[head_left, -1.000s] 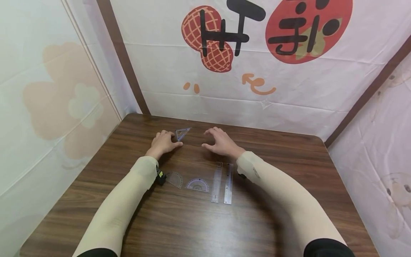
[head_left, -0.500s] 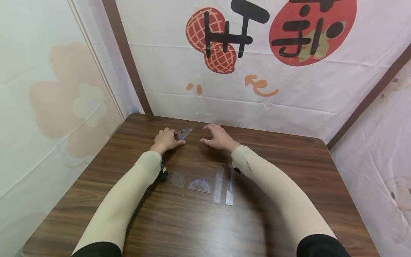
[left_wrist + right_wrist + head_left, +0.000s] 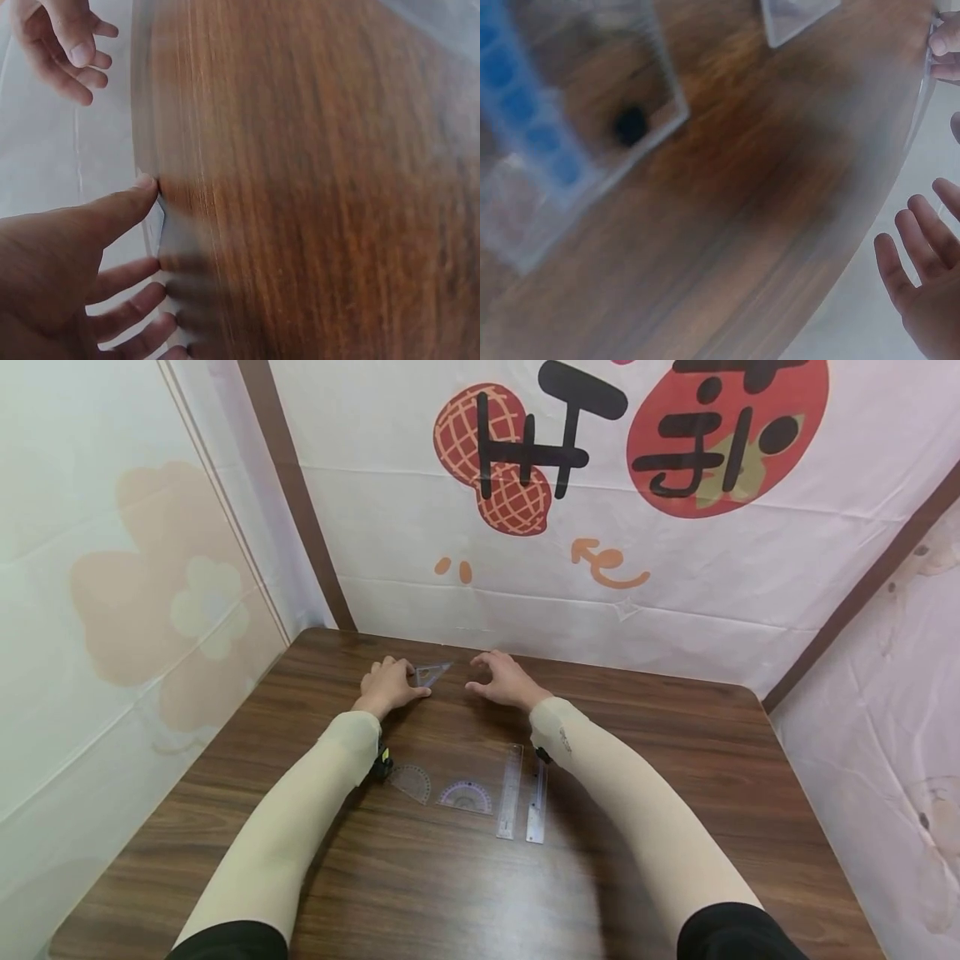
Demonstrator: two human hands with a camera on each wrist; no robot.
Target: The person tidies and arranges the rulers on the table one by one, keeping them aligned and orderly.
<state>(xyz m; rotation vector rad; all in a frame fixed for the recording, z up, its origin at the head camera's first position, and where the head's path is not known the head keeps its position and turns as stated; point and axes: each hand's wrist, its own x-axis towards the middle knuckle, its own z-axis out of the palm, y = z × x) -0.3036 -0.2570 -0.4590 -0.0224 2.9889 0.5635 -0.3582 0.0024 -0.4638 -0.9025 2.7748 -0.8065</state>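
Observation:
A small clear triangular set square (image 3: 431,676) with blue edges lies near the table's far edge. My left hand (image 3: 387,686) grips its left side, thumb and index finger at the two corners there. In the left wrist view a sliver of the set square (image 3: 157,223) shows between that thumb and index finger, the other fingers down at the tabletop. To the right of the set square, apart from it, is my right hand (image 3: 506,682), fingers loosely bent and spread. Nothing is in its grasp in the right wrist view, where its fingers (image 3: 922,240) show at the right.
On the brown wooden table (image 3: 420,893) two clear protractors, one plain (image 3: 412,783) and one purple-tinted (image 3: 466,796), lie nearer to me. Beside them are a clear ruler (image 3: 510,793) and a blue-marked ruler (image 3: 536,814), partly under my right wrist. Printed cloth (image 3: 390,527) hangs behind the table.
My right hand and forearm have moved a little left, toward the set square, and the right wrist now overlaps the blue-marked ruler's far end. My left hand stays at the set square.

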